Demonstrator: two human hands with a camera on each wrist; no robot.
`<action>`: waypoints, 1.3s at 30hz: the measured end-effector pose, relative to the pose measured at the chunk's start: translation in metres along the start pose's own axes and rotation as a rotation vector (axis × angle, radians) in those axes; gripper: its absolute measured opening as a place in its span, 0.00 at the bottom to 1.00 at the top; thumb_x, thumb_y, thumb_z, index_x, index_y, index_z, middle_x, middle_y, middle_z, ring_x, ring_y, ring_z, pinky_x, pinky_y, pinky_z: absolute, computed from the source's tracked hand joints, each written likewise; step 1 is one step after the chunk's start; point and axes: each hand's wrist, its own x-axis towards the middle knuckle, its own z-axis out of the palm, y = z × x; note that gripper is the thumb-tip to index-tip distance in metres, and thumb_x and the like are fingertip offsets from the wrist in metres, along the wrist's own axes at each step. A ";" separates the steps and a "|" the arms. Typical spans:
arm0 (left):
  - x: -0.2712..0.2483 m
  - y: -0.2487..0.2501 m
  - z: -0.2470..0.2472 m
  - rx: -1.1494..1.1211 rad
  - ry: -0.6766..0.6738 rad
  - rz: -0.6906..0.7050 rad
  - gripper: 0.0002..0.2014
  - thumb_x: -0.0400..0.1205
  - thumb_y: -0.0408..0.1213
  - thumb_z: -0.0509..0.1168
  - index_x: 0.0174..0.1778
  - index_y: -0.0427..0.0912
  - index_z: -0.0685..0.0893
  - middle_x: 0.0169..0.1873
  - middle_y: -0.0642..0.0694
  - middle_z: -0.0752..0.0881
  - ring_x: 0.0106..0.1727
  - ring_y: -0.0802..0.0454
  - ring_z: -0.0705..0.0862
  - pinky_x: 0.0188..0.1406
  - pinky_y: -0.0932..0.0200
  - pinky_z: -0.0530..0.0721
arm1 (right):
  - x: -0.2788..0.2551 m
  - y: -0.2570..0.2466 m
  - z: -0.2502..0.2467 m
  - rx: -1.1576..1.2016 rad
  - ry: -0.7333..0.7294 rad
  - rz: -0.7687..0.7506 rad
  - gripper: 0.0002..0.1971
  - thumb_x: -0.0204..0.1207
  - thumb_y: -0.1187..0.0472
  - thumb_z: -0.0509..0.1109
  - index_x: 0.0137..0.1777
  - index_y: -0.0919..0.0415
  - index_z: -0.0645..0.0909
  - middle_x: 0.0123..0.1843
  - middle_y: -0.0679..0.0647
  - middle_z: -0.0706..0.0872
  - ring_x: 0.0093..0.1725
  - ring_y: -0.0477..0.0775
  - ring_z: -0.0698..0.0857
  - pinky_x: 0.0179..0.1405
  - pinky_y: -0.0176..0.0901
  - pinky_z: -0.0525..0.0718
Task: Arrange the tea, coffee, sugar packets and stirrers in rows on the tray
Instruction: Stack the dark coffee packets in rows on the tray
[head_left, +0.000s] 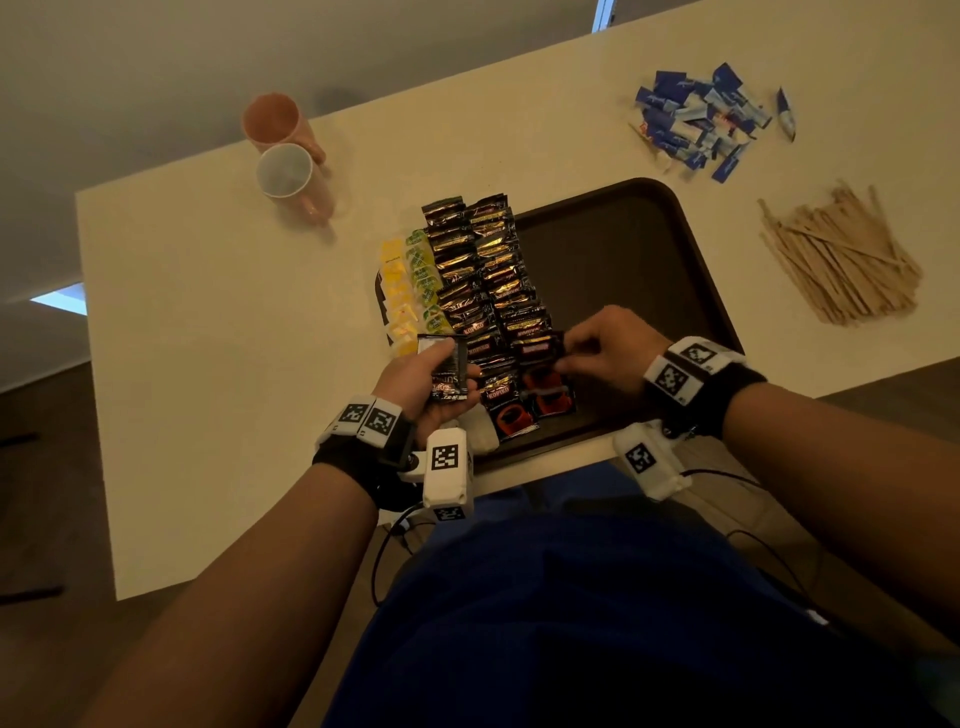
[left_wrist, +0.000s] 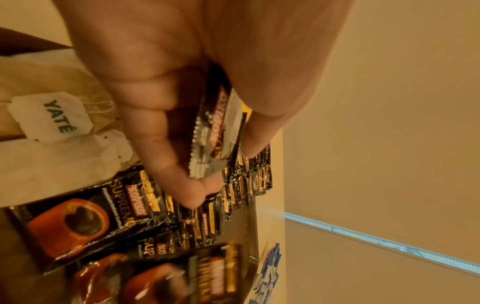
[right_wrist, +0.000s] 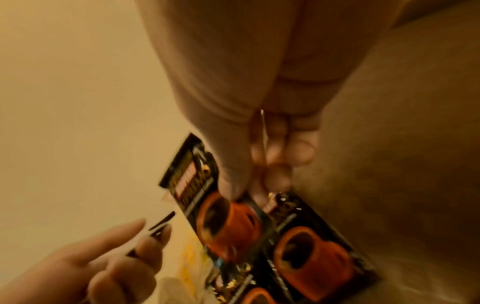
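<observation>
The right hand (head_left: 605, 348) pinches a coffee sachet (right_wrist: 207, 207) over the tray's (head_left: 675, 249) near edge; the left hand (head_left: 431, 384) grips spare sachets (head_left: 448, 371). Setting it down carelessly could nudge the overlapped coffee rows (head_left: 483, 280) askew. The right fingertips are blurred, and the tray's near-left corner is hidden.

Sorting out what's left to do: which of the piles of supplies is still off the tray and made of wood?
The wooden stirrers, heaped on the table right of the tray. The other loose pile, the blue sugar packets, is paper and lies farther back.
</observation>
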 end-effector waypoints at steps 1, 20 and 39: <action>0.001 0.000 -0.001 -0.001 -0.002 0.001 0.12 0.87 0.41 0.63 0.57 0.35 0.80 0.38 0.38 0.88 0.30 0.48 0.86 0.26 0.55 0.88 | -0.002 0.006 0.001 0.000 -0.076 0.076 0.06 0.76 0.60 0.75 0.41 0.45 0.86 0.40 0.45 0.89 0.42 0.42 0.86 0.45 0.39 0.82; -0.004 0.005 -0.006 -0.009 -0.013 0.014 0.09 0.88 0.35 0.60 0.55 0.31 0.79 0.41 0.35 0.86 0.32 0.46 0.86 0.27 0.54 0.89 | 0.005 0.021 0.033 -0.196 -0.121 0.270 0.15 0.78 0.52 0.72 0.41 0.65 0.88 0.39 0.55 0.91 0.41 0.51 0.89 0.47 0.41 0.87; -0.010 0.011 -0.003 0.223 -0.150 0.047 0.06 0.81 0.29 0.69 0.53 0.39 0.85 0.38 0.43 0.90 0.33 0.52 0.90 0.27 0.62 0.87 | 0.014 -0.046 0.028 -0.250 0.187 -0.447 0.19 0.73 0.61 0.76 0.65 0.49 0.84 0.49 0.49 0.83 0.47 0.46 0.79 0.45 0.41 0.79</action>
